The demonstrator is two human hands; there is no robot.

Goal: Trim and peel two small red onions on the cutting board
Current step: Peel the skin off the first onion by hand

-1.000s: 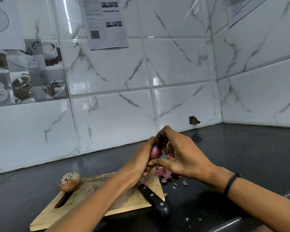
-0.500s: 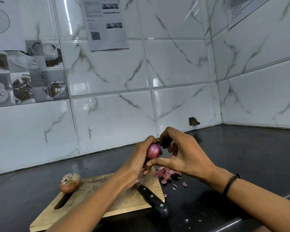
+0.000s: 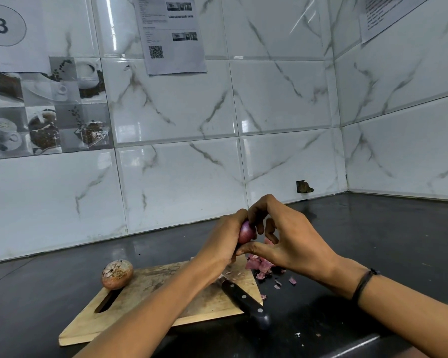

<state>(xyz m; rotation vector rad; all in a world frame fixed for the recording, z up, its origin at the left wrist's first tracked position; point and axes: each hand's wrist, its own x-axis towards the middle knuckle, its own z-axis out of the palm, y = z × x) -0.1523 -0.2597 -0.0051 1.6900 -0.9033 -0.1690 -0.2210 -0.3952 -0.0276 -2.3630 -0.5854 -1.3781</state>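
The knife (image 3: 243,301) lies idle on the cutting board (image 3: 140,306). Above the board's far edge the left hand (image 3: 223,244) grips a red onion (image 3: 246,232), long axis roughly upright, while the fingers (image 3: 259,208) of the right hand (image 3: 290,241) pinch its skin: peeling, seemingly nearly done. Next, turn it and strip the rest. A second onion (image 3: 117,274), unpeeled, sits on the board's far left corner.

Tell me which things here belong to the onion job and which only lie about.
Job: red onion, gripped by left hand and right hand; unpeeled onion; cutting board; knife; peel scraps.
Lying about: printed sheet; coffee-picture tiles.
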